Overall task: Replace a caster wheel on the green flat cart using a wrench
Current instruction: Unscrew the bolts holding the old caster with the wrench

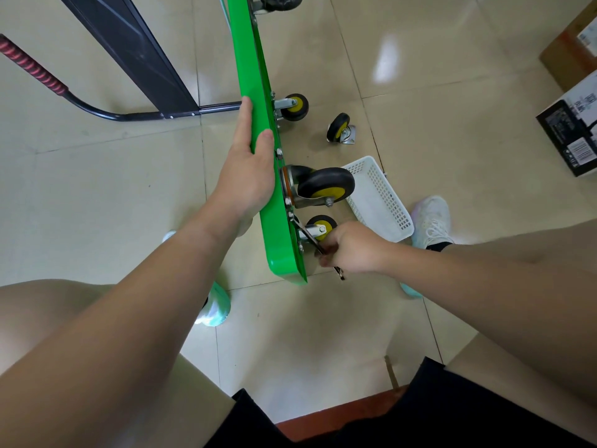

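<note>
Tiled floor (484, 189), with the cart (248, 76) stood on edge, its wheels facing right.
The left hand (248, 169) has its grip clamped over the cart's upper edge, fingers on the left face and thumb on the rim. The right hand (352, 248) has its grip clamped on the wrench (308, 237), whose head sits at a bolt on the cart's underside beside the near caster (321, 226). A bigger caster (326, 184) is mounted just beyond it. A loose caster (339, 127) lies on the floor to the right, apart from the cart, with a white basket (378, 195) near it. Boxes (571, 137) stand at far right.
</note>
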Motion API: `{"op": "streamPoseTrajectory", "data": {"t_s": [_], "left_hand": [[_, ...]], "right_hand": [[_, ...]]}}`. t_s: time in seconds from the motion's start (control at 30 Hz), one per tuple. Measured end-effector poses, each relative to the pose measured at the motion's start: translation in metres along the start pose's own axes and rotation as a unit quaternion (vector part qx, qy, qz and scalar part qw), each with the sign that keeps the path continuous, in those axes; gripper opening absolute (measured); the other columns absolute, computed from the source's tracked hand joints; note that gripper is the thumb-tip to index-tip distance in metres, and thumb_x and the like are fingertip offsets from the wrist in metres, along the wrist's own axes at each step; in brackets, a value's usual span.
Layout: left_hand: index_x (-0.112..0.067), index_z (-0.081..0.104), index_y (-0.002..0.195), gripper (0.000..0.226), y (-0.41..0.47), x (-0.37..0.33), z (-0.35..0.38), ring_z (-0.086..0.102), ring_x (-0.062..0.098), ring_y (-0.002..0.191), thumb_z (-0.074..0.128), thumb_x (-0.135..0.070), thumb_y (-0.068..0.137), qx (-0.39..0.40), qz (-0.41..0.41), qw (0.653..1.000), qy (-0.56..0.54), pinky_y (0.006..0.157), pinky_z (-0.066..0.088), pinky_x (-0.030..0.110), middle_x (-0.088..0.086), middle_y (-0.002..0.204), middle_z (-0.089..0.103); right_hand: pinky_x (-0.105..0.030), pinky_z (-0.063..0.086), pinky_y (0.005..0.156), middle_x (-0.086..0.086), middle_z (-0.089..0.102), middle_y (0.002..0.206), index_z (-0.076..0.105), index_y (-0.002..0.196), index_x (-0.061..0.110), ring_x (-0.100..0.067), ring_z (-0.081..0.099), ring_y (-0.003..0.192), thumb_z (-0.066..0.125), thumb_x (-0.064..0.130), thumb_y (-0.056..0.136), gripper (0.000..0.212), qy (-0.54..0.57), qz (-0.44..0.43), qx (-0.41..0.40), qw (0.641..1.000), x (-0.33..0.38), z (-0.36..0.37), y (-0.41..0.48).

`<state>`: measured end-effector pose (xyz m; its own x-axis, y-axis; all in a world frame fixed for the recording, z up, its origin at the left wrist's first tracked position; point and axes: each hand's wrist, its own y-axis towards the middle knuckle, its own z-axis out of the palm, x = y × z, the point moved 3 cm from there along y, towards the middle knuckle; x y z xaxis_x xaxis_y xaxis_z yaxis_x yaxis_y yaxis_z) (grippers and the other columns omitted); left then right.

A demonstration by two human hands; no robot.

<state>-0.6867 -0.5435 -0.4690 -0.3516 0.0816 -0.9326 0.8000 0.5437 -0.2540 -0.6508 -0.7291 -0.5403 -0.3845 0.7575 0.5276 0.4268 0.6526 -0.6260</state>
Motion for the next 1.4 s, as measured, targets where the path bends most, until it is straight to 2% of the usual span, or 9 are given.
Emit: {"op": "streamPoseTrajectory", "data": {"t_s": [0.1,0.2,0.3,0.37,0.47,0.7,0.87,1.13,1.4], "left_hand": [[-0.047,0.006,0.164,0.06,-0.001,0.0,0.0,0.058,-0.002,0.12,0.033,-0.034,0.111,0.002,-0.001,1.0,-0.001,0.1,0.048,0.027,-0.023,0.151,0.043],[-0.049,0.006,0.163,0.061,0.0,0.002,0.0,0.059,0.005,0.125,0.033,-0.036,0.11,0.004,-0.005,1.0,-0.011,0.108,0.049,0.035,-0.02,0.152,0.045],[-0.05,0.006,0.162,0.062,0.0,0.002,0.001,0.059,0.007,0.127,0.033,-0.038,0.108,0.008,-0.004,1.0,-0.01,0.112,0.048,0.04,-0.019,0.155,0.044],[-0.05,0.006,0.162,0.062,-0.001,0.001,0.001,0.06,0.008,0.126,0.033,-0.039,0.107,0.006,-0.004,1.0,-0.008,0.112,0.048,0.041,-0.018,0.155,0.045],[-0.051,0.006,0.162,0.064,0.0,0.001,0.001,0.061,0.01,0.126,0.035,-0.04,0.105,0.006,-0.006,1.0,-0.008,0.111,0.049,0.042,-0.018,0.156,0.045],[-0.049,0.006,0.163,0.063,0.0,0.0,0.001,0.061,0.007,0.125,0.033,-0.036,0.108,0.005,0.0,1.0,-0.008,0.11,0.05,0.041,-0.019,0.155,0.045],[-0.05,0.006,0.162,0.063,0.0,0.0,0.0,0.064,0.009,0.122,0.034,-0.037,0.107,0.007,-0.002,1.0,-0.015,0.106,0.054,0.042,-0.018,0.154,0.048],[-0.049,0.006,0.163,0.062,0.0,0.0,0.0,0.061,0.005,0.124,0.034,-0.036,0.109,0.005,-0.003,1.0,-0.015,0.108,0.052,0.037,-0.02,0.154,0.046],[-0.049,0.006,0.163,0.061,-0.001,0.0,0.0,0.061,0.003,0.123,0.033,-0.035,0.11,0.002,-0.005,1.0,-0.015,0.101,0.052,0.032,-0.019,0.153,0.046]], "right_hand": [[-0.03,0.055,0.075,-0.01,0.071,0.085,0.077,0.099,0.011,-0.015,0.057,0.07,0.071,0.029,0.092,0.021,0.017,0.02,0.033,0.999,-0.003,0.009,-0.012],[-0.043,0.061,0.084,-0.015,0.075,0.087,0.078,0.094,0.008,-0.018,0.065,0.071,0.071,0.023,0.092,0.017,0.067,0.04,0.068,0.995,-0.008,0.018,-0.024],[-0.041,0.061,0.085,-0.016,0.076,0.088,0.076,0.093,0.006,-0.018,0.068,0.067,0.07,0.022,0.093,0.017,0.111,0.051,0.078,0.989,-0.007,0.017,-0.033],[-0.04,0.062,0.082,-0.016,0.075,0.082,0.074,0.089,0.001,-0.02,0.069,0.063,0.069,0.019,0.093,0.02,0.161,0.054,0.073,0.983,-0.004,0.013,-0.036],[-0.034,0.062,0.068,-0.013,0.073,0.071,0.072,0.08,0.0,-0.027,0.072,0.068,0.068,0.015,0.094,0.021,0.232,0.051,0.074,0.969,0.002,0.005,-0.038],[-0.033,0.059,0.062,-0.033,0.07,0.093,0.07,0.095,-0.012,-0.037,0.069,0.074,0.07,0.015,0.093,0.026,0.302,0.049,0.093,0.948,0.018,-0.003,-0.042],[-0.032,0.056,0.059,-0.019,0.067,0.072,0.069,0.088,-0.011,-0.031,0.064,0.063,0.069,0.016,0.094,0.027,0.321,0.061,0.086,0.941,0.02,-0.002,-0.042],[-0.033,0.059,0.06,-0.008,0.068,0.067,0.068,0.089,-0.007,-0.023,0.066,0.057,0.07,0.017,0.094,0.024,0.321,0.083,0.043,0.943,0.018,0.003,-0.04],[-0.032,0.056,0.061,-0.007,0.069,0.072,0.07,0.092,-0.002,-0.024,0.068,0.062,0.068,0.017,0.095,0.02,0.34,0.069,0.075,0.935,0.009,0.01,-0.031]]}}
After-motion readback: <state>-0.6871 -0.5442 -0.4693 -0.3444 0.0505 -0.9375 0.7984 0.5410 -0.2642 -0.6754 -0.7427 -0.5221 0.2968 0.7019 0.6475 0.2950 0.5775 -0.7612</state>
